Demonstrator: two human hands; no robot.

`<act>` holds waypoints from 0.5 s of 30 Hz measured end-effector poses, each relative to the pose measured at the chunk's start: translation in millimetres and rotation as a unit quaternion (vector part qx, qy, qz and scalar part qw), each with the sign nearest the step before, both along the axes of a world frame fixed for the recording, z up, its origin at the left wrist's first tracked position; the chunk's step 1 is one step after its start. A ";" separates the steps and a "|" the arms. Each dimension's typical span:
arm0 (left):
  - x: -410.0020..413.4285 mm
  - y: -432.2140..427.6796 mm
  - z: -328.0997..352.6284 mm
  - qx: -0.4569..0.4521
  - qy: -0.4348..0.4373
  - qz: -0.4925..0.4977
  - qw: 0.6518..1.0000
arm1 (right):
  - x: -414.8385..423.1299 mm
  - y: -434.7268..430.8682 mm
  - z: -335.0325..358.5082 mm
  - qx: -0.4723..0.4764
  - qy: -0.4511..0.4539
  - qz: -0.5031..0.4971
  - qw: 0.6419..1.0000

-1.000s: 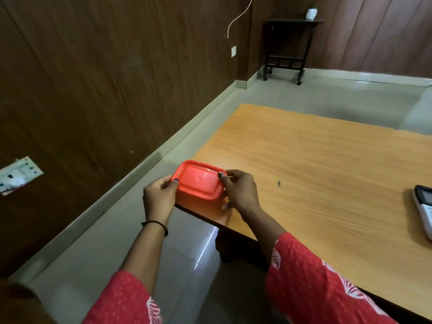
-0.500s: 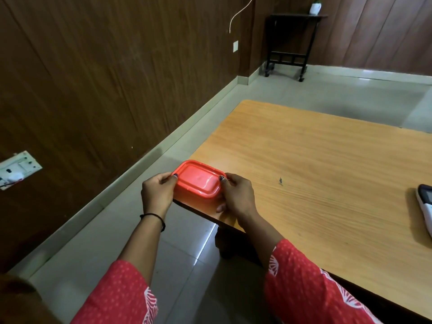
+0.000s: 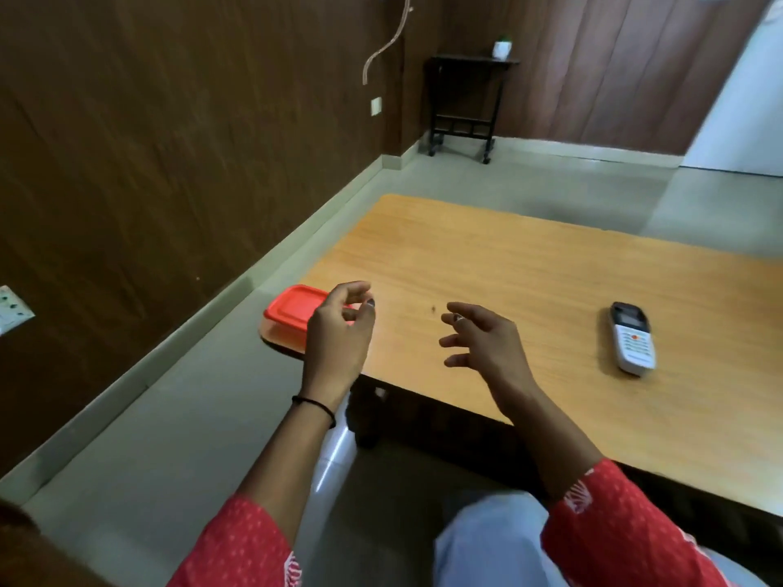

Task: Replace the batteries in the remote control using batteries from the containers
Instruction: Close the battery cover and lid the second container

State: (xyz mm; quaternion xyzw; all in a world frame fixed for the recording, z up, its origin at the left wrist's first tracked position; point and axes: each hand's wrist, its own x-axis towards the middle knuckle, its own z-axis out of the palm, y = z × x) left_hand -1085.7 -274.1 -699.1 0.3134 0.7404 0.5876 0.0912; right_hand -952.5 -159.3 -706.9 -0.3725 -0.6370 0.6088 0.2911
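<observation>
Head view: wooden table (image 3: 529,264) with the red container (image 3: 292,310) on its near-left corner, right at the edge, lid on. Left hand (image 3: 339,332) is raised just right of the container and overlaps its right side from this angle. Its fingers are loosely curled and it's holding nothing; can't tell if it touches the lid. Right hand (image 3: 483,343) hovers over the table near the front edge, fingers spread and relaxed, also empty. The two hands are apart, with bare tabletop between them. Remote control (image 3: 633,338) lies face up on the right side of the table, well apart from both hands and the container: white body, dark display end pointing away from the person. No batteries visible. Black band (image 3: 315,406) on the left wrist, red patterned sleeves (image 3: 614,531) on both arms. Background: dark wood-panel walls, black side table (image 3: 464,103) with a small white pot (image 3: 502,47) on top, a loose cable (image 3: 383,48) hanging down the wall, and a wall socket plate (image 3: 12,309) at far left.
</observation>
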 end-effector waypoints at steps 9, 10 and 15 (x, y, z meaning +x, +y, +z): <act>147.0 75.0 3.9 -0.049 -0.140 -0.253 0.956 | 196.0 49.6 1.0 -0.018 -0.019 -0.202 0.979; 157.0 92.5 -5.4 -0.075 -0.155 -0.266 0.949 | 206.3 64.5 -7.6 -0.030 -0.027 -0.213 0.976; 191.0 199.5 -52.0 -0.131 -0.205 -0.296 0.924 | 214.5 152.3 -55.2 -0.053 -0.030 -0.233 0.970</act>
